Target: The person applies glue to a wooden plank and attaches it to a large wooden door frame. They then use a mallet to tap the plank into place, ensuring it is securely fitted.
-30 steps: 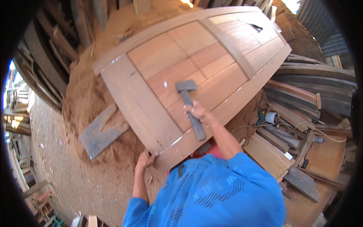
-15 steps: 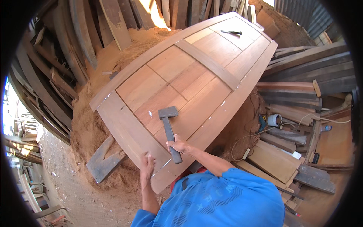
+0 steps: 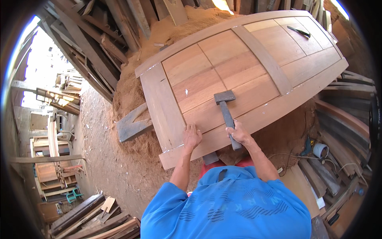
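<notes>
My right hand is closed around the handle of a mallet with a dark, blocky head. The head rests on or just above the panels of a wooden panelled door; I cannot tell whether it touches. My left hand lies with its fingers stretched out on the near end of the door, by the joint of the end rail and a panel. A black plier-like tool lies on the door's far end. Small white specks mark the door's joints.
Sawdust is heaped beside the door, with a notched wooden block jutting out below it. Dark planks lean at the back left. More boards are stacked at right, near a white cup-like object and a cable. Timber lies at lower left.
The view has swung left, so the door appears farther right. My left hand has come down from beside the door's corner onto its near end. The mallet stays in my right hand.
</notes>
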Action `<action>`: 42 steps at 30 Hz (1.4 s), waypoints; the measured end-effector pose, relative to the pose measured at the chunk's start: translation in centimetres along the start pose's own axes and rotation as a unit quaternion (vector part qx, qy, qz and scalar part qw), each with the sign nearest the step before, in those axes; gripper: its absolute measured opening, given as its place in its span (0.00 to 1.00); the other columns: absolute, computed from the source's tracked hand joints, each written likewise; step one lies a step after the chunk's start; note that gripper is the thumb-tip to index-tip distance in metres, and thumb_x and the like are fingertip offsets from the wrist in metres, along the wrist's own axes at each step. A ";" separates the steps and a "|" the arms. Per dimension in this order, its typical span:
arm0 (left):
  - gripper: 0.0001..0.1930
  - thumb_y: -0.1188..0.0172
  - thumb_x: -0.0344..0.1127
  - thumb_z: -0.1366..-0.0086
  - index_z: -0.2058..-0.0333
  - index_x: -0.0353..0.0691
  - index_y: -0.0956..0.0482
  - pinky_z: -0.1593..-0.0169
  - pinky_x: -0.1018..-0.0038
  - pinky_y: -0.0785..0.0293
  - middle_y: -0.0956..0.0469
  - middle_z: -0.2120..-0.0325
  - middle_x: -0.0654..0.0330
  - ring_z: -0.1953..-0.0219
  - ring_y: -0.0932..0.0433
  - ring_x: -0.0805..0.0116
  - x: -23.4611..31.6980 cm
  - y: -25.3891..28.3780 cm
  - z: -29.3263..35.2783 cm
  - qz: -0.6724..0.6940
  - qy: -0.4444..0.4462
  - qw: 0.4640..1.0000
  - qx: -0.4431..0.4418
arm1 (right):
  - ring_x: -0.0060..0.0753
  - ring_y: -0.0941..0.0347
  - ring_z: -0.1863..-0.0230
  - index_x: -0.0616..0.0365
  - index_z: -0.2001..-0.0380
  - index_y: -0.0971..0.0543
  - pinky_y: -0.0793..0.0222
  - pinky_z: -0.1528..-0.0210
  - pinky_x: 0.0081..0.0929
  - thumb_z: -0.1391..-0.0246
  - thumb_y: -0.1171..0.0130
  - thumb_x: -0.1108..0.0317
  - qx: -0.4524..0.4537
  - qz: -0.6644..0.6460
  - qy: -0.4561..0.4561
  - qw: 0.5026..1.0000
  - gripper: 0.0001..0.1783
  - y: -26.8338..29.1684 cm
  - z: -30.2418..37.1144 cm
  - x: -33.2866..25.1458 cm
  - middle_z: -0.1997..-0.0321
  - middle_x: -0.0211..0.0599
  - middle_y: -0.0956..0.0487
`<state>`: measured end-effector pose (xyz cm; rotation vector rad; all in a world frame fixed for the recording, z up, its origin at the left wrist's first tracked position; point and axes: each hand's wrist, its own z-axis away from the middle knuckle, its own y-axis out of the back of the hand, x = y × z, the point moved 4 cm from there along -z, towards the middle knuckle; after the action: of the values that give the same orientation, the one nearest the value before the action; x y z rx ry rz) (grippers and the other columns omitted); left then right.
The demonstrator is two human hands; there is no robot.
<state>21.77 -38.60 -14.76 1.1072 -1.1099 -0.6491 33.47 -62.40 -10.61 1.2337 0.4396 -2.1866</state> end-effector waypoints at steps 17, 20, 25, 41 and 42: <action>0.36 0.44 0.29 0.40 0.31 0.44 0.42 0.39 0.53 0.34 0.31 0.45 0.40 0.42 0.35 0.39 -8.0 -1.6 -20.3 -0.177 -0.004 0.979 -0.100 | 0.49 0.25 0.52 0.66 0.34 0.42 0.30 0.48 0.39 0.50 0.36 0.60 -0.017 0.222 -0.091 0.971 0.44 5.1 -0.1 4.3 0.51 0.58 0.24; 0.36 0.45 0.27 0.40 0.31 0.48 0.40 0.40 0.52 0.34 0.32 0.45 0.41 0.43 0.35 0.40 -5.2 0.3 -20.4 -0.161 -0.018 0.976 -0.142 | 0.41 0.24 0.63 0.67 0.35 0.41 0.27 0.57 0.37 0.51 0.36 0.62 -0.004 0.187 -0.090 0.978 0.43 6.2 -0.9 6.8 0.57 0.52 0.23; 0.38 0.46 0.23 0.43 0.32 0.51 0.39 0.40 0.51 0.34 0.34 0.45 0.42 0.43 0.36 0.40 -5.9 1.3 -19.3 -0.163 -0.034 0.976 -0.139 | 0.53 0.23 0.47 0.67 0.36 0.38 0.30 0.43 0.41 0.55 0.34 0.57 -0.002 0.156 -0.112 0.981 0.46 5.9 -1.8 7.8 0.48 0.61 0.23; 0.23 0.42 0.36 0.44 0.50 0.34 0.30 0.34 0.44 0.45 0.37 0.41 0.28 0.42 0.37 0.26 -7.8 -0.6 -20.7 0.030 -0.117 0.987 -0.102 | 0.29 0.24 0.78 0.67 0.55 0.29 0.27 0.73 0.28 0.54 0.37 0.67 -0.097 -0.016 -0.110 0.989 0.23 6.4 -1.2 4.5 0.74 0.39 0.22; 0.22 0.42 0.38 0.44 0.52 0.33 0.30 0.32 0.43 0.48 0.39 0.40 0.25 0.39 0.41 0.24 -7.4 -1.6 -19.9 -0.003 -0.095 0.991 -0.092 | 0.28 0.25 0.79 0.65 0.56 0.29 0.27 0.74 0.27 0.54 0.38 0.68 -0.113 -0.104 -0.123 0.980 0.22 6.2 -0.6 3.5 0.74 0.38 0.22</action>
<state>37.85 -25.53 -19.70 0.9051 -1.1829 -0.8583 36.37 -68.04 -13.96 0.8135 0.7176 -2.3491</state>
